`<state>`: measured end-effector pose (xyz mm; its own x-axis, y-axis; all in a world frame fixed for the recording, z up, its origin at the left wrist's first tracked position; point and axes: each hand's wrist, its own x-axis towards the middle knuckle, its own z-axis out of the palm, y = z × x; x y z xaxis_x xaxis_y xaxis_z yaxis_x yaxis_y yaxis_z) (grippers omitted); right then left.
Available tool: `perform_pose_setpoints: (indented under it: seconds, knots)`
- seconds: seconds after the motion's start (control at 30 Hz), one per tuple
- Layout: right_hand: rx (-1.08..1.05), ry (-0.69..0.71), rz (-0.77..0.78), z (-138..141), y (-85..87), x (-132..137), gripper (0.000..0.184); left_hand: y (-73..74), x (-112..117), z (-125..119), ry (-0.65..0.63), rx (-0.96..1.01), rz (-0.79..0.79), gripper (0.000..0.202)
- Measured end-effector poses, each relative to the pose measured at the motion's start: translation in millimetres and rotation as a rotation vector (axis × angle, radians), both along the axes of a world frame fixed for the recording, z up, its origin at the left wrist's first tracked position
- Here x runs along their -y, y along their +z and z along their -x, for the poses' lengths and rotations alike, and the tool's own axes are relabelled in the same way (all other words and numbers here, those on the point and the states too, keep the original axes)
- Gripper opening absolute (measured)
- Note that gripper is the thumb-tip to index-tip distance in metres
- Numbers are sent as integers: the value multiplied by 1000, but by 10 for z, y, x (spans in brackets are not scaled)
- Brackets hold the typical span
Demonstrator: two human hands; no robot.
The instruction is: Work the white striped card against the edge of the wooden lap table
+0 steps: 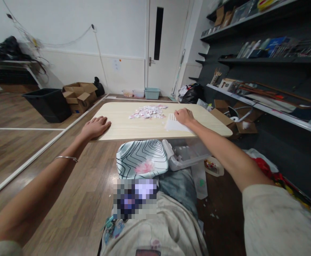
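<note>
A low light-wood table (134, 126) stands in front of me. My left hand (94, 127) lies flat on its near left corner, fingers stretched out, holding nothing. My right hand (184, 116) rests on a stack of white paper sheets (174, 125) at the table's right side, fingers curled down onto them. A heap of small pink and white paper pieces (148, 111) lies at the far middle of the table, between the two hands and beyond them.
A patterned cushion (141, 158) and a clear plastic bin (186, 154) sit under the table's near edge. Cardboard boxes (79, 95) and a black tub (48, 103) stand at the left. Loaded shelves (272, 99) line the right wall. A white door (166, 46) is behind.
</note>
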<state>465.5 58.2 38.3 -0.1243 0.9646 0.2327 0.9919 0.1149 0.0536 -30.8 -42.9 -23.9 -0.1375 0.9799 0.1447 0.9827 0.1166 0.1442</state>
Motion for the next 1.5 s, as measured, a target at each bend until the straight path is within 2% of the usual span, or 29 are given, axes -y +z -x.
perform_pose_setpoints:
  seconds: [0.13, 0.27, 0.5, 0.7, 0.8, 1.17, 1.33, 1.5]
  knots:
    - [162, 247, 81, -15, -6, 70, 57, 8, 13, -6, -2, 3, 14, 78]
    - [180, 294, 80, -89, -28, 113, 54, 23, 28, -25, 5, 16, -3, 74]
    - [105, 142, 66, -471, -64, 117, 55, 8, 14, 1, -13, 32, -3, 79]
    - [18, -88, 78, -977, -68, 149, 57, 0, -12, 26, -10, 28, 7, 77]
    - [6, -163, 76, -1132, -71, 162, 61, 19, -9, 16, -10, 35, 9, 77]
    - [-72, -226, 72, -1125, -108, 165, 61, 43, -41, 30, -17, 24, -4, 71]
    - [-110, -264, 35, -1096, -138, 194, 63, 64, -16, -1, -17, -12, 41, 85]
    - [-142, -320, 22, -1039, -183, 223, 66, 56, -72, -57, 72, -50, 113, 93]
